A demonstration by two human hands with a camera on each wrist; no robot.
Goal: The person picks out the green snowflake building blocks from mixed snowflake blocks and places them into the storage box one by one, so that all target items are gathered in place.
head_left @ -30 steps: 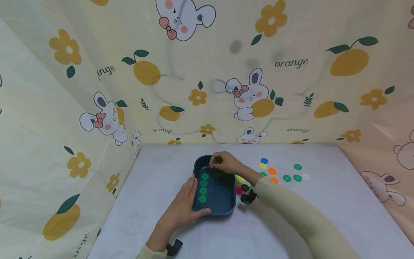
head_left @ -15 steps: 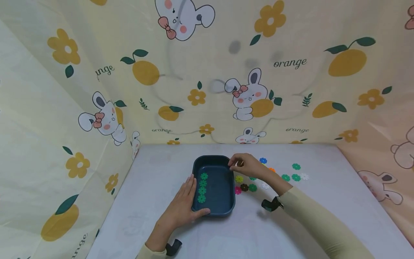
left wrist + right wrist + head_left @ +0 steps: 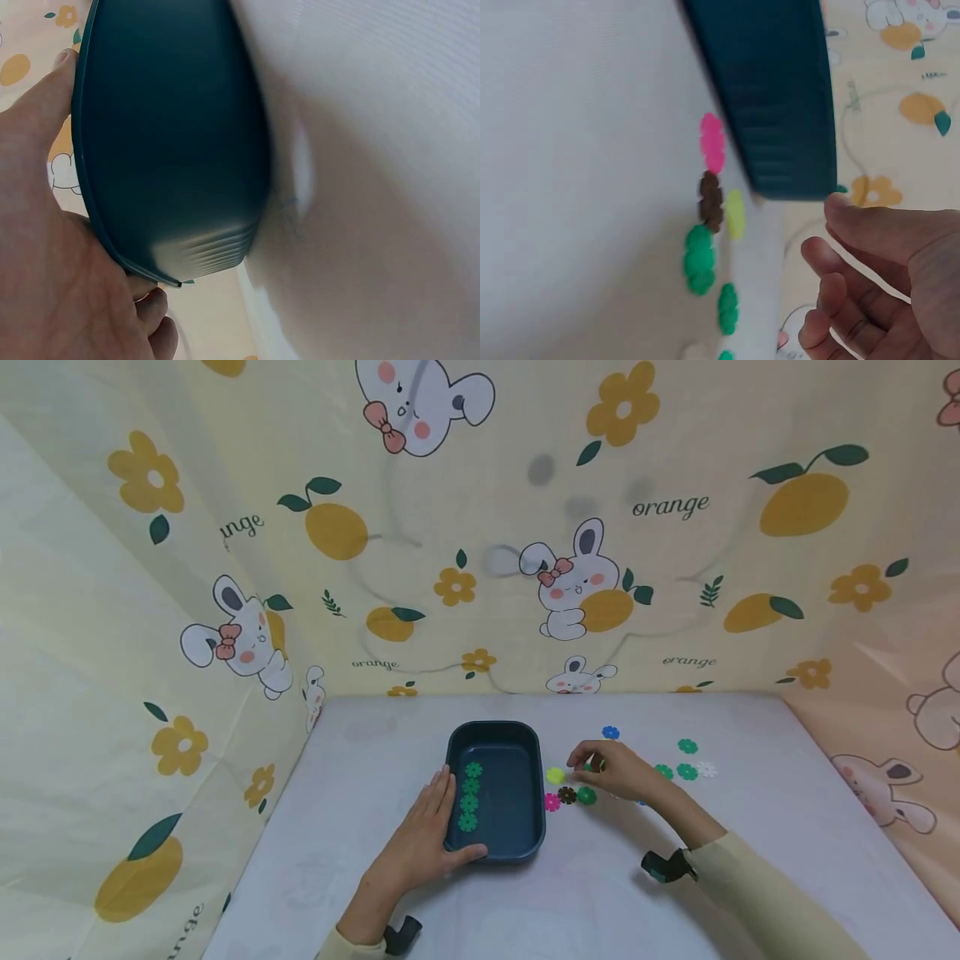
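A dark blue tray holds several green flower-shaped pieces in a column along its left side. My left hand lies against the tray's left side, fingers straight and thumb at the near rim; in the left wrist view the hand touches the tray wall. To the right of the tray, my right hand hovers over scattered pieces, near a yellow one. The right wrist view shows that hand with loosely bent fingers, thumb and forefinger apart, nothing between them.
Beside the tray lie pink, brown and green pieces. A blue piece is farther back, and more green ones with a white one lie to the right. A patterned cloth hangs behind the table.
My right hand has moved from above the tray's far end, out over its right rim, to the loose pieces. My left hand and the tray have stayed in place.
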